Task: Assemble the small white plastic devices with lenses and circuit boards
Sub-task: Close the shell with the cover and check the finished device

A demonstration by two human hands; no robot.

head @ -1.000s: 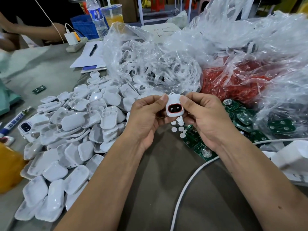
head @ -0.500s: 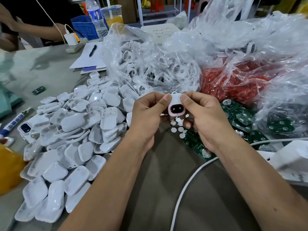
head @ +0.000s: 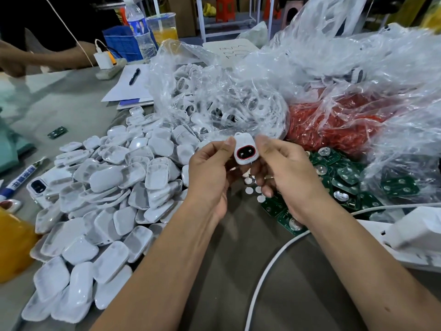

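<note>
A small white device (head: pixel 245 151) with a red-rimmed oval window sits upright between my two hands, above the table's middle. My left hand (head: pixel 210 173) pinches its left side with the thumb on top. My right hand (head: pixel 284 173) pinches its right side the same way. A heap of white plastic shells (head: pixel 114 192) lies to the left. Green circuit boards (head: pixel 343 180) with round lenses are spread to the right, partly under plastic. Small white discs (head: pixel 253 189) lie on the table just below the device.
Clear bags hold white rings (head: pixel 222 108) and red parts (head: pixel 334 125) behind my hands. A white cable (head: pixel 267 271) runs across the brown mat. A marker (head: pixel 19 180), papers with a pen (head: pixel 134 76), a bottle and another person's arm (head: pixel 47 56) are at the far left.
Both hands have lifted the device slightly and tilted it, so its red-rimmed window faces me more squarely. The grip is unchanged.
</note>
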